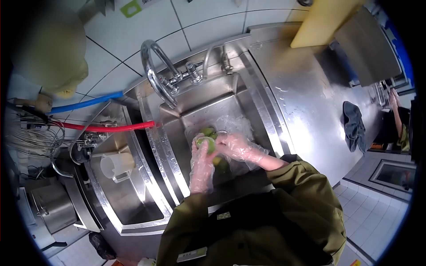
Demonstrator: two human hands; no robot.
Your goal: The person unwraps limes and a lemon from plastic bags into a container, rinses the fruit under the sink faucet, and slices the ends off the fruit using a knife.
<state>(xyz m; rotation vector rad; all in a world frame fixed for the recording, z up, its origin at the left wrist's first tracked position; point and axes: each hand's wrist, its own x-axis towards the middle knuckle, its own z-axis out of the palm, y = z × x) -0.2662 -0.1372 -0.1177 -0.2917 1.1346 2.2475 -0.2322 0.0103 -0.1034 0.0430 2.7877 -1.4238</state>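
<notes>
Both hands wear clear plastic gloves and are over a steel sink (pixel 195 113). My left hand (pixel 202 162) is wrapped round a green fruit (pixel 206 145), thumb across it. Close by on the right, my right hand (pixel 235 147) has its fingers bent together beside that fruit; whatever is between them is too small to make out. Another green fruit (pixel 208 131) shows just beyond the held one. Further green and yellowish fruits (pixel 220 165) lie below, between my hands. A clear plastic bag (pixel 242 126) is spread in the sink under and around the fruits.
A chrome faucet (pixel 153 75) arches over the sink's back left. Left of it, a second sink holds a clear jug (pixel 116 166). Red (pixel 106 127) and blue (pixel 88 103) hoses cross there. Dark cloth (pixel 353 126) lies on the right counter (pixel 297 97). Another person's arm (pixel 396 108) shows far right.
</notes>
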